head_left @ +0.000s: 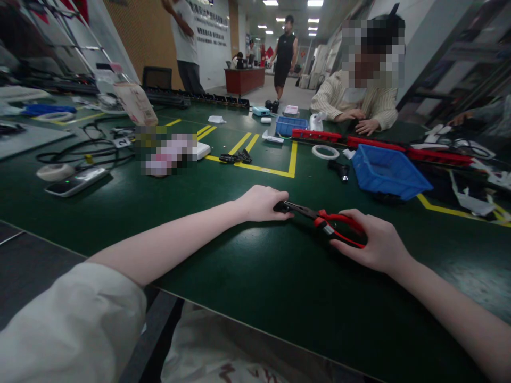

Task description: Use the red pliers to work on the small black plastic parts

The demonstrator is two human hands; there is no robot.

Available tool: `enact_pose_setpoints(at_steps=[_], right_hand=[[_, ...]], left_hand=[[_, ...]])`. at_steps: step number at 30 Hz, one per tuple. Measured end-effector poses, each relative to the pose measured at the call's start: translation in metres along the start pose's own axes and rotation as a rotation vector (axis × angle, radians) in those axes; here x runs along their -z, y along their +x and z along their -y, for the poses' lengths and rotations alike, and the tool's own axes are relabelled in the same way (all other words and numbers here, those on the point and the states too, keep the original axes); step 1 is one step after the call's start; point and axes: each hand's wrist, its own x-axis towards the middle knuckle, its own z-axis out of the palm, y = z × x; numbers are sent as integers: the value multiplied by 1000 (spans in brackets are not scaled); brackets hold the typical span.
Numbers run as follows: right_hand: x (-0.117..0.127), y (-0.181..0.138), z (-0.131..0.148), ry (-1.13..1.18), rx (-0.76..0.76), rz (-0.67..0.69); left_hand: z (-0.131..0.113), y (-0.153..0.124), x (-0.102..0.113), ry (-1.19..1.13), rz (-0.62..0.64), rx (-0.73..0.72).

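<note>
My right hand (pixel 371 239) is wrapped round the red and black handles of a pair of needle-nose pliers (pixel 328 223). The handles are spread apart, and the long jaws point left. At the jaw tips, my left hand (pixel 261 204) pinches a small black part (pixel 282 206) between thumb and fingers. Most of that part is hidden, so its kind does not show. Both hands are just over the green tabletop (pixel 247 271). Beyond them, several small black pieces (pixel 236 157) lie on the table by yellow tape lines.
A blue bin (pixel 389 170) stands to the right, with a black fitting (pixel 339 170) and a white tape roll (pixel 325 152) nearby. Red rails (pixel 375 144) run behind. At left lie black cables (pixel 85 149) and a white handheld device (pixel 77 182). A person (pixel 355 96) sits opposite.
</note>
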Motion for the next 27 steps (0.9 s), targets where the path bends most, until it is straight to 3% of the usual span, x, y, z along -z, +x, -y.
enact_pose_setpoints(at_steps=[11,14,21,27], right_hand=[[2,1,6,304,-117,101],[0,1,3,272,-92,75],[1,2,-6,9,136,-68],[-2,0,-7,187,15,-38]], left_hand=[[3,0,-2,-83,0,-126],[3,0,-3,-80,-3,-156],[2,1,-1,-71,12,-193],[3,-1,-3,-75,-13,-222]])
